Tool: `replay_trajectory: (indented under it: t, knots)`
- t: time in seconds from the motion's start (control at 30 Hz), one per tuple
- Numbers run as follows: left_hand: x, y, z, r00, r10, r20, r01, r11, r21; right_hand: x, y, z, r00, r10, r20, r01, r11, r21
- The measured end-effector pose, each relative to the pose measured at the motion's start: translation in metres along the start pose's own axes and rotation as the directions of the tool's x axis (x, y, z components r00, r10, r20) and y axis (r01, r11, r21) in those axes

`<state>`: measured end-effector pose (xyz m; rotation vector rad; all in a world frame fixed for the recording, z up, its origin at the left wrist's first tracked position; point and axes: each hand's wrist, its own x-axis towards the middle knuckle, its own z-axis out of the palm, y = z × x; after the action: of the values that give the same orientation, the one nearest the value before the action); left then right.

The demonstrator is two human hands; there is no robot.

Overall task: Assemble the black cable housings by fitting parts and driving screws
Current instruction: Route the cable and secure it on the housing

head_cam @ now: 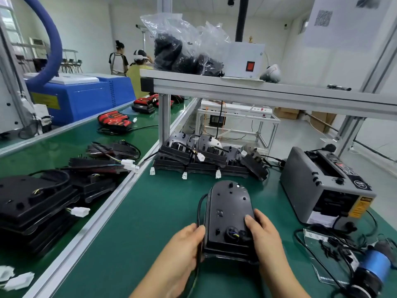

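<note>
I see the green tabletop point(150, 222) with the black cable housing point(227, 207) lying near its front edge, the rounded end pointing away. My left hand point(184, 239) clasps its left side, and my right hand point(265, 231) its right, with the thumb on top.

your left hand point(184, 241) grips the left edge of the black housing point(227, 203), thumb pressed against its side. your right hand point(265, 231) clasps the right edge, thumb lying on top, fingers curled round out of sight. both bare forearms reach forward from below, angling inward toward each other.
</note>
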<state>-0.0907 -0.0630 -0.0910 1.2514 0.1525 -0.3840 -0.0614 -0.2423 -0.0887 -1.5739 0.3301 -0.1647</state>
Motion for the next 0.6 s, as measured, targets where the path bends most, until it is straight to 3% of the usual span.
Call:
replay_trajectory:
  t: [0.07, 0.23, 0.43, 0.6]
  knots:
    - [-0.005, 0.003, 0.001, 0.998, -0.036, 0.053, 0.035, 0.999, 0.027, 0.003, -0.001, 0.001, 0.998, -0.063, -0.024, 0.062, 0.997, -0.037]
    - [-0.011, 0.008, 0.005, 0.999, -0.046, -0.002, 0.046, 0.999, 0.028, 0.014, -0.006, 0.01, 0.986, -0.166, 0.015, 0.167, 0.979, -0.116]
    - [-0.014, 0.004, 0.007, 0.997, -0.054, -0.053, 0.041, 0.975, -0.218, 0.034, -0.016, 0.026, 0.991, -0.098, 0.09, 0.115, 0.971, -0.21]
    - [-0.019, 0.002, 0.006, 0.99, -0.061, -0.124, -0.014, 0.85, -0.527, 0.033, -0.023, 0.03, 0.974, -0.008, 0.226, 0.053, 0.98, -0.193]
